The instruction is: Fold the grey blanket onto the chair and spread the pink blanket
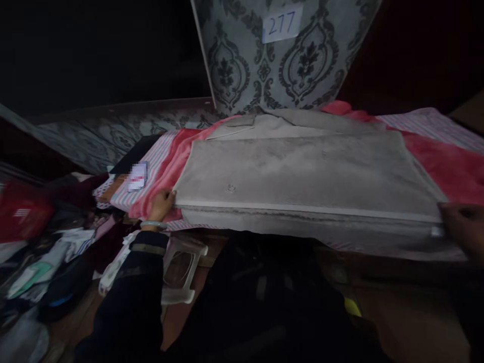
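Observation:
A wide piece of grey plush cloth [295, 171] with a pale trim along its near edge lies spread in front of me. It carries a small stitched mark at the left, and a whitish tag hangs near its right end. My left hand [161, 204], with a bangle on the wrist, pinches the near left corner. At the near right corner my right hand [463, 224] grips the edge, dark and partly cut off by the frame. More grey fabric lies in folds behind the flat panel. Beneath it all is a pink plush blanket [446, 164].
Striped fabric [161, 151] shows under the pink blanket. Behind stand a patterned wall with a paper sign [282, 24] reading 277 and a large dark screen [102, 55]. Heaped clothes [71, 242] lie at the left. A pale plastic stool [183, 275] is below my left arm.

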The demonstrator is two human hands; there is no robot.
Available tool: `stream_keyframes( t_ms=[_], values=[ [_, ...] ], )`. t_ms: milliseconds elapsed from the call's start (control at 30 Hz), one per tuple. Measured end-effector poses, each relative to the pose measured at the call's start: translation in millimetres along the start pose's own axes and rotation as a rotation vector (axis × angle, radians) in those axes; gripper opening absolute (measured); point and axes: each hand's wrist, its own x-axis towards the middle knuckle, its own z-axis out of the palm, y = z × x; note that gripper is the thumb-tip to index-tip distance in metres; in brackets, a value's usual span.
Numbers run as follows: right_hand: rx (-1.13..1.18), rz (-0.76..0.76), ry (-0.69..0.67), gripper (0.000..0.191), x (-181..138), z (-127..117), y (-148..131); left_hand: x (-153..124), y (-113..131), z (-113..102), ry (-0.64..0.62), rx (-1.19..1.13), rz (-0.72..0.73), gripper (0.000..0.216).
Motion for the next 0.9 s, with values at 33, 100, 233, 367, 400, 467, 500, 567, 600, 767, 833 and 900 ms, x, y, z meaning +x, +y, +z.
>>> stream_keyframes(
  t_ms=[33, 100, 233, 367, 400, 467, 500, 567, 600, 767, 833, 900],
  values=[
    [0.007, 0.1, -0.014, 0.045, 3, -8, 0, 1, -1, -1, -0.011, -0.001, 0.005, 0.022],
    [-0.018, 0.276, -0.032, 0.039, 7, -18, -8, 2, -2, -2, 0.006, 0.006, 0.003, 0.017],
    [-0.085, 0.097, 0.136, 0.022, -9, -17, -41, -10, 20, 3, 0.28, 0.161, 0.141, 0.015],
    [0.164, -0.541, 0.021, 0.019, -58, 3, -99, -43, 75, 30, 0.125, 0.164, 0.534, 0.019],
    [0.223, -0.663, -0.065, 0.022, -71, 11, -115, -52, 89, 40, 0.014, 0.126, 0.645, 0.019],
    [0.287, -0.821, -0.204, 0.022, -93, 27, -141, -67, 113, 58, -0.153, 0.082, 0.822, 0.021],
    [0.296, -0.879, -0.264, 0.022, -102, 35, -150, -73, 121, 65, -0.199, 0.081, 0.88, 0.022],
    [0.276, -0.966, -0.357, 0.022, -111, 47, -159, -79, 129, 75, -0.229, 0.113, 0.939, 0.022],
    [0.257, -1.001, -0.388, 0.022, -113, 52, -160, -80, 129, 78, -0.227, 0.133, 0.952, 0.022],
    [0.206, -1.09, -0.347, 0.025, -112, 60, -154, -76, 121, 80, -0.203, 0.166, 0.99, 0.02],
    [0.153, -1.108, -0.303, 0.028, -115, 60, -155, -75, 120, 81, -0.181, 0.168, 0.997, 0.019],
    [0.1, -1.119, -0.254, 0.03, -120, 60, -157, -76, 120, 83, -0.148, 0.18, 1.001, 0.02]
  ],
)
